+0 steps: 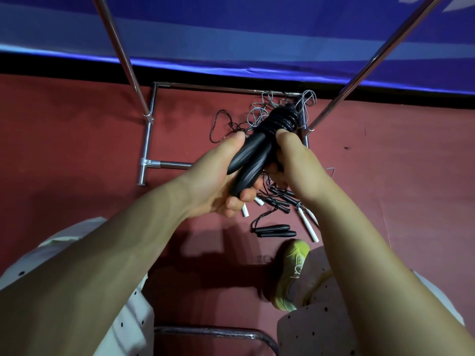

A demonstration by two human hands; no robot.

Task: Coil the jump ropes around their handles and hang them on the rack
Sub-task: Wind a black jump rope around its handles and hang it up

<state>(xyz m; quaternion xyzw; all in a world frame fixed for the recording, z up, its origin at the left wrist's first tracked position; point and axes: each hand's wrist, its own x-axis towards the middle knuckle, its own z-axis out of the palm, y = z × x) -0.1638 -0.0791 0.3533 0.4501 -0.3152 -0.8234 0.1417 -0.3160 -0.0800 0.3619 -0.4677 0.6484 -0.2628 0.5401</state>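
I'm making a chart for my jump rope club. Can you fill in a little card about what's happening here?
left hand: grips the two black handles held together
right hand: pinches the coiled black rope at the handles' top
rope: wound around both handles
floor: tangled ropes, another black handle pair, white handles
rack: chrome tubes, none hung in view
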